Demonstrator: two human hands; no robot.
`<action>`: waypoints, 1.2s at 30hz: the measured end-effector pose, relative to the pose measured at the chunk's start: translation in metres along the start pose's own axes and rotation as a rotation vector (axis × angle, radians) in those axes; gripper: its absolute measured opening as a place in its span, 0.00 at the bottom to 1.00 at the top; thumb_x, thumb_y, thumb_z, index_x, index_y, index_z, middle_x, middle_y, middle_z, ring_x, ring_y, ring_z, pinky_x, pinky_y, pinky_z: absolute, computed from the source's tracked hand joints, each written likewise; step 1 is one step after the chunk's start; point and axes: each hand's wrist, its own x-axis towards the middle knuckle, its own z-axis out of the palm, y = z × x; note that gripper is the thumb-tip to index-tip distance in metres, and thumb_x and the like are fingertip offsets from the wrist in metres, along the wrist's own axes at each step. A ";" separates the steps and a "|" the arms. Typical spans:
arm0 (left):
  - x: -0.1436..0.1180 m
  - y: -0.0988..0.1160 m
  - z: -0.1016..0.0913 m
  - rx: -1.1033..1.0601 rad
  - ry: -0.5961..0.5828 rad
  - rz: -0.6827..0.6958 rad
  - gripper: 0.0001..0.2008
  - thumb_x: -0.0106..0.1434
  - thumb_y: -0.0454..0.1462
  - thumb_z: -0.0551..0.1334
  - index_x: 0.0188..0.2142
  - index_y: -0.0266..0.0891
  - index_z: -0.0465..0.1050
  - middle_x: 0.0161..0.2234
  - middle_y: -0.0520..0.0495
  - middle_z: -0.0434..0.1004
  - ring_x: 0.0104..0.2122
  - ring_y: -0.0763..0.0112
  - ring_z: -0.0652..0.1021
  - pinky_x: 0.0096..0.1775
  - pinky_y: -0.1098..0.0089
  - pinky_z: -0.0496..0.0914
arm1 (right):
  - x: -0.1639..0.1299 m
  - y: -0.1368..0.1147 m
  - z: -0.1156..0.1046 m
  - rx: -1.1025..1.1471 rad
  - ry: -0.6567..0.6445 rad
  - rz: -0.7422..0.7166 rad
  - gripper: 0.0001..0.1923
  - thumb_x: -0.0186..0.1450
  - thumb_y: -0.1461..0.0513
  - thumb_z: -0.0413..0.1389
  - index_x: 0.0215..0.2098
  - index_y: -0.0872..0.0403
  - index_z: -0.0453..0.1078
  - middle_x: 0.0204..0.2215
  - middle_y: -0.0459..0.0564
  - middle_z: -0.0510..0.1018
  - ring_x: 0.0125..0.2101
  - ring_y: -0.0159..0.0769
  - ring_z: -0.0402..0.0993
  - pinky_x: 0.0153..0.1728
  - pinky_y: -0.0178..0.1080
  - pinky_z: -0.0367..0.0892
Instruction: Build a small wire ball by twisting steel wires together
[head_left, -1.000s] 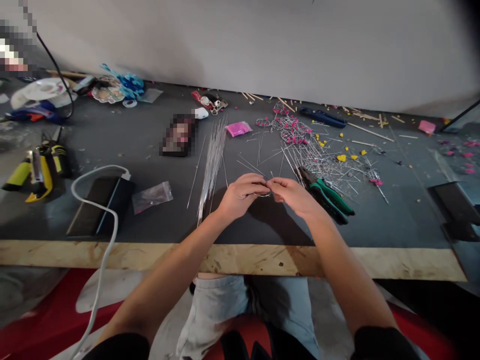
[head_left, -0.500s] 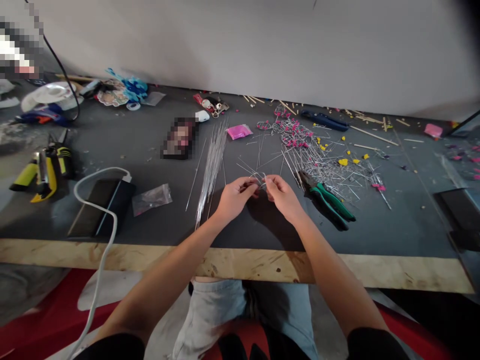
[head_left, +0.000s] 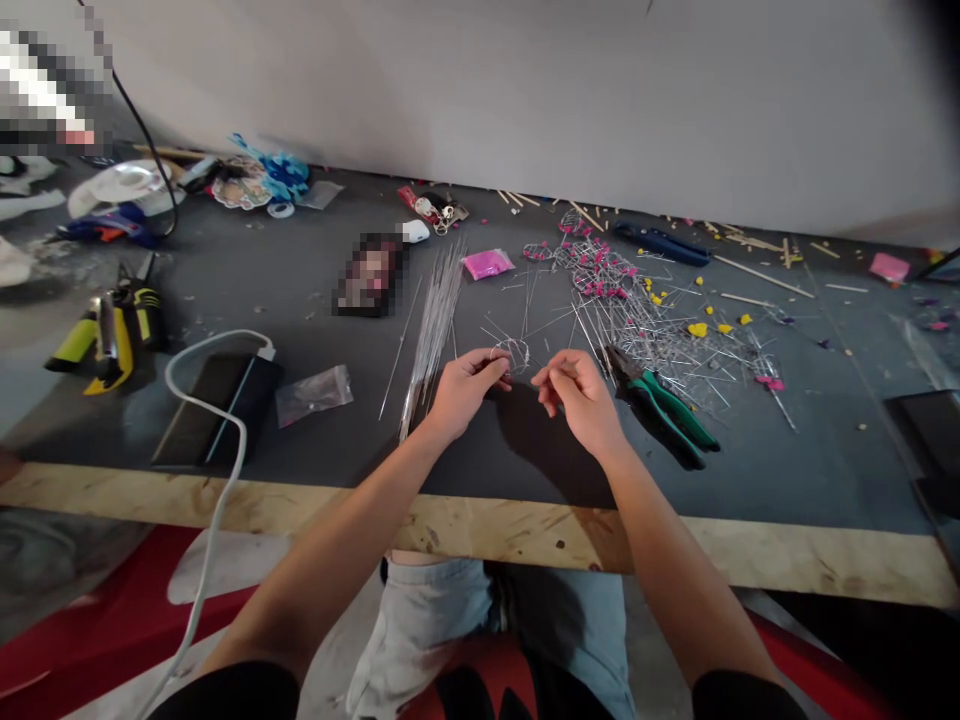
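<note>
The left hand (head_left: 466,390) pinches a bent wire (head_left: 526,356) poking out at its two o'clock, and the right hand (head_left: 581,395), fingers loosely bent and spread, has pliers (head_left: 666,408) at three o'clock.

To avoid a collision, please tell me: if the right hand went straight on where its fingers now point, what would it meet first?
Most likely the bent wire held in the left hand, just ahead of the right hand, though depth is unclear.
</note>
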 end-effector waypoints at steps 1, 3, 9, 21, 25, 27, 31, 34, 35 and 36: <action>0.000 0.001 0.000 -0.026 -0.005 -0.010 0.12 0.55 0.39 0.64 0.37 0.34 0.74 0.27 0.50 0.74 0.25 0.76 0.75 0.31 0.72 0.72 | 0.000 -0.001 0.000 0.010 0.013 -0.016 0.06 0.63 0.59 0.51 0.38 0.51 0.64 0.33 0.46 0.75 0.27 0.29 0.69 0.24 0.34 0.63; 0.000 0.002 0.000 -0.069 -0.021 -0.030 0.12 0.55 0.39 0.64 0.37 0.34 0.74 0.27 0.50 0.74 0.26 0.76 0.75 0.31 0.72 0.72 | 0.001 -0.002 -0.001 0.067 0.003 -0.004 0.08 0.63 0.58 0.51 0.38 0.52 0.68 0.38 0.49 0.76 0.33 0.32 0.72 0.30 0.37 0.66; -0.002 0.002 -0.001 -0.133 -0.074 -0.055 0.12 0.55 0.40 0.64 0.37 0.34 0.74 0.27 0.50 0.73 0.27 0.76 0.75 0.32 0.72 0.72 | 0.001 -0.006 -0.004 0.261 -0.089 -0.016 0.13 0.59 0.62 0.57 0.43 0.48 0.70 0.45 0.50 0.76 0.40 0.36 0.73 0.32 0.37 0.65; -0.004 0.003 0.001 -0.138 -0.140 -0.063 0.13 0.55 0.40 0.65 0.38 0.34 0.75 0.27 0.49 0.74 0.28 0.74 0.76 0.31 0.71 0.73 | 0.002 -0.002 -0.006 0.022 0.024 -0.100 0.11 0.63 0.53 0.54 0.35 0.51 0.73 0.25 0.45 0.71 0.26 0.30 0.67 0.30 0.37 0.64; -0.005 0.003 0.002 -0.147 -0.159 -0.052 0.12 0.55 0.39 0.65 0.38 0.34 0.75 0.28 0.49 0.75 0.28 0.75 0.76 0.31 0.71 0.73 | 0.001 -0.005 -0.006 -0.097 0.036 -0.123 0.12 0.63 0.53 0.53 0.35 0.50 0.73 0.27 0.46 0.72 0.27 0.31 0.67 0.32 0.38 0.64; -0.005 0.003 0.002 -0.148 -0.170 -0.049 0.12 0.56 0.38 0.65 0.39 0.34 0.75 0.29 0.48 0.75 0.28 0.75 0.76 0.31 0.71 0.73 | 0.000 -0.005 -0.005 -0.117 0.025 -0.119 0.12 0.63 0.52 0.52 0.35 0.50 0.73 0.27 0.46 0.72 0.28 0.32 0.67 0.32 0.38 0.64; -0.005 0.003 0.001 -0.153 -0.189 -0.054 0.13 0.55 0.39 0.65 0.39 0.34 0.75 0.30 0.48 0.75 0.28 0.75 0.76 0.31 0.72 0.73 | 0.001 -0.004 -0.002 -0.141 0.030 -0.132 0.12 0.62 0.52 0.53 0.34 0.50 0.73 0.34 0.48 0.72 0.29 0.32 0.67 0.34 0.39 0.64; -0.005 0.002 0.001 -0.183 -0.195 -0.043 0.14 0.55 0.38 0.65 0.40 0.34 0.74 0.29 0.48 0.75 0.28 0.74 0.76 0.30 0.72 0.73 | 0.002 -0.004 -0.003 -0.012 0.104 -0.144 0.11 0.63 0.53 0.53 0.33 0.49 0.71 0.36 0.48 0.72 0.31 0.33 0.68 0.33 0.39 0.65; -0.005 0.002 0.001 -0.194 -0.194 -0.040 0.14 0.55 0.38 0.65 0.41 0.35 0.74 0.28 0.49 0.74 0.28 0.74 0.76 0.30 0.72 0.73 | 0.003 -0.005 -0.004 0.065 0.134 -0.147 0.10 0.63 0.53 0.52 0.33 0.49 0.70 0.33 0.47 0.72 0.31 0.33 0.69 0.32 0.39 0.64; -0.006 0.001 0.001 -0.201 -0.194 -0.039 0.14 0.55 0.38 0.65 0.41 0.35 0.74 0.28 0.49 0.74 0.27 0.75 0.76 0.29 0.72 0.73 | 0.004 -0.005 -0.005 0.141 0.160 -0.148 0.09 0.64 0.54 0.51 0.33 0.49 0.69 0.29 0.46 0.71 0.31 0.33 0.69 0.31 0.38 0.64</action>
